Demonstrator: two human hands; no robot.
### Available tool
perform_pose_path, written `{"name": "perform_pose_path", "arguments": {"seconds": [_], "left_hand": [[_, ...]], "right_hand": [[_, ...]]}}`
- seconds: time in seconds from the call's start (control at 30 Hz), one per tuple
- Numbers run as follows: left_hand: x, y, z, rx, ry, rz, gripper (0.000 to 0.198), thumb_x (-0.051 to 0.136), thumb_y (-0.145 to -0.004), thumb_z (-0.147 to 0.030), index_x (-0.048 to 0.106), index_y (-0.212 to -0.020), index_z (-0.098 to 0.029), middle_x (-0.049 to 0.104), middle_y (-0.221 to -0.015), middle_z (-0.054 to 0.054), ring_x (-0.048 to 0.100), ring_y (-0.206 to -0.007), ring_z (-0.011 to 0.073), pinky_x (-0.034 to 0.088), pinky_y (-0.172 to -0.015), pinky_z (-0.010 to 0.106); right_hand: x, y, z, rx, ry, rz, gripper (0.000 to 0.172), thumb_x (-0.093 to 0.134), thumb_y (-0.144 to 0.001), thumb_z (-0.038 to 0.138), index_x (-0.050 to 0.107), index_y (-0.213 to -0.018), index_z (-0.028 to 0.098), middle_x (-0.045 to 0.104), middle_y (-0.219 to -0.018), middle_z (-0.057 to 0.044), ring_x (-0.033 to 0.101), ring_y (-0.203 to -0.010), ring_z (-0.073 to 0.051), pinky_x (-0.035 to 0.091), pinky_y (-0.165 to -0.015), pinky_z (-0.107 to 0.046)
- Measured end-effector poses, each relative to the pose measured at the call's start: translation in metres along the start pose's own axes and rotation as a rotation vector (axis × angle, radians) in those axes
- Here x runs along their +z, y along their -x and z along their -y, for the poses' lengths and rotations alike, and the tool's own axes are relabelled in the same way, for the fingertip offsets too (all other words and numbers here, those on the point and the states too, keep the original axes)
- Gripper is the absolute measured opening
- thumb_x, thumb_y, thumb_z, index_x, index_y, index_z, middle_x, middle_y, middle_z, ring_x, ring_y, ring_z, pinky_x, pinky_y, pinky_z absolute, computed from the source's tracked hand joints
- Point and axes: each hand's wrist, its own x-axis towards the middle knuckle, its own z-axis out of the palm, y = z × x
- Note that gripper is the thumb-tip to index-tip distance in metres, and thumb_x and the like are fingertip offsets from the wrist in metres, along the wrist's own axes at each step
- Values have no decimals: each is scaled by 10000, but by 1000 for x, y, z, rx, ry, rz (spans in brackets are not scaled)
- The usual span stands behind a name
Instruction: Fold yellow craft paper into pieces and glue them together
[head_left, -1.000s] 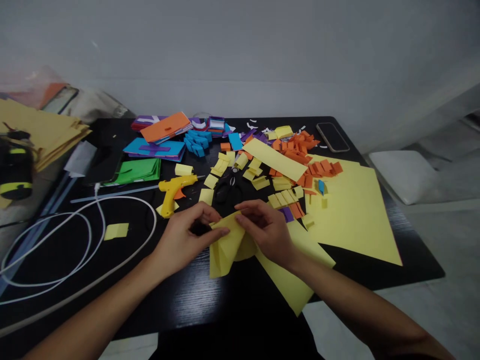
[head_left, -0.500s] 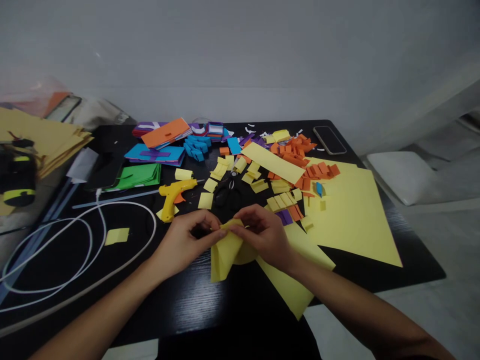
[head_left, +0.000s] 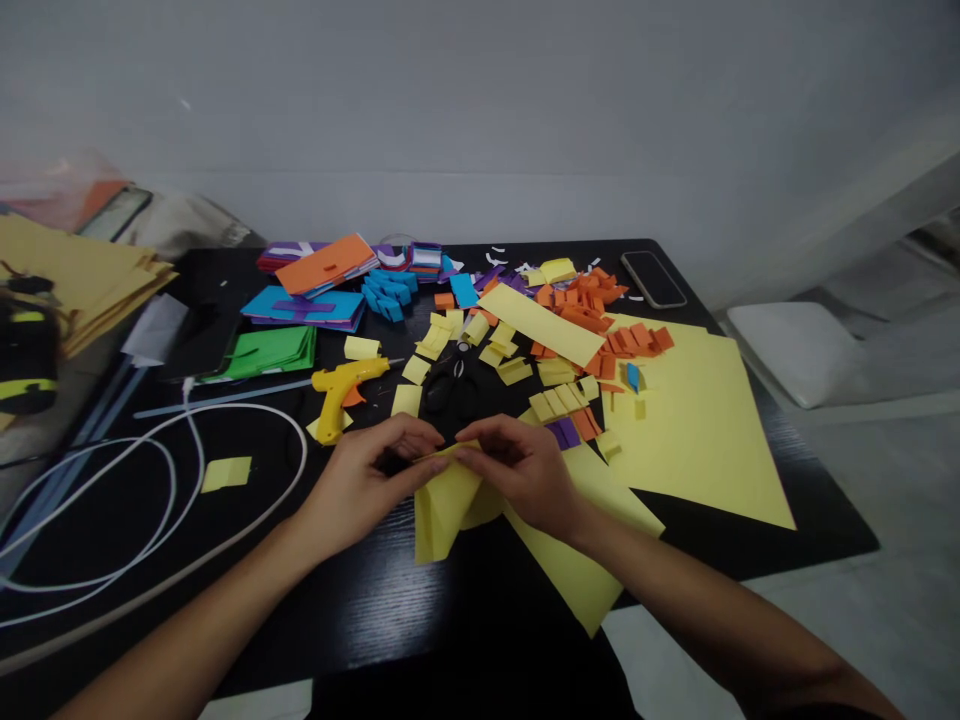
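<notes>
A curled yellow paper (head_left: 444,510) hangs between my two hands above the front of the black table. My left hand (head_left: 379,475) pinches its top edge from the left, thumb and fingers closed. From the right, my right hand (head_left: 521,470) grips the same edge, its fingertips nearly touching those of the left. Black scissors (head_left: 452,385) lie just beyond my hands, and a yellow glue gun (head_left: 341,393) lies to their left. Under my right hand is a flat yellow sheet (head_left: 600,530).
Large yellow sheets (head_left: 697,430) cover the right side of the table (head_left: 817,520). Orange folded pieces (head_left: 589,300), colored paper stacks (head_left: 307,308) and a phone (head_left: 653,279) lie at the back. A white cable (head_left: 169,500) loops at the left.
The whole view has shifted slightly, so objects appear a little further left. Both hands keep their hold on the yellow paper, with the fingertips a bit closer together along its edge.
</notes>
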Motion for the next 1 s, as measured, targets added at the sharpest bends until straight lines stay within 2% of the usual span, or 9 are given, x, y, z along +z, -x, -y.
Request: {"name": "perform_pose_path", "arguments": {"seconds": [0.23, 0.43, 0.6, 0.83, 1.0], "left_hand": [[1, 1, -4, 14, -19, -10, 118, 761, -888, -322, 783, -952, -226, 795, -835, 1, 722, -710, 143, 575, -648, 219], [1, 2, -5, 67, -72, -22, 77, 745, -901, -283, 801, -921, -234, 813, -882, 10, 750, -787, 166, 584, -699, 239], [0, 3, -3, 87, -87, -7, 66, 727, -912, -267, 784, -900, -235, 808, -893, 14, 747, -802, 170, 580, -711, 250], [1, 5, -1, 61, -44, -12, 89, 716, -909, -279, 765, -860, -222, 800, -874, 27, 745, -789, 177, 580, -679, 251], [1, 4, -4, 68, -71, -34, 84, 726, -904, -272, 783, -950, -231, 793, -849, 8, 730, -739, 152, 578, -665, 231]], "right_hand": [[0, 0, 2, 3, -4, 12, 217, 811, -841, 401, 774, -948, 216, 686, -708, 8, 615, -609, -119, 481, -549, -226], [1, 0, 3, 13, -42, 15, 187, 817, -835, 373, 766, -923, 217, 700, -711, 8, 616, -611, -113, 474, -548, -221], [1, -1, 3, 29, -76, 8, 229, 832, -814, 375, 751, -961, 219, 658, -688, 29, 611, -609, -111, 494, -548, -220], [0, -2, 6, 105, -118, 6, 282, 862, -770, 417, 760, -927, 207, 744, -761, -11, 706, -687, -149, 576, -608, -250], [0, -3, 7, 121, -145, 6, 277, 876, -750, 417, 769, -899, 210, 767, -775, -15, 726, -696, -155, 593, -629, -258]]}}
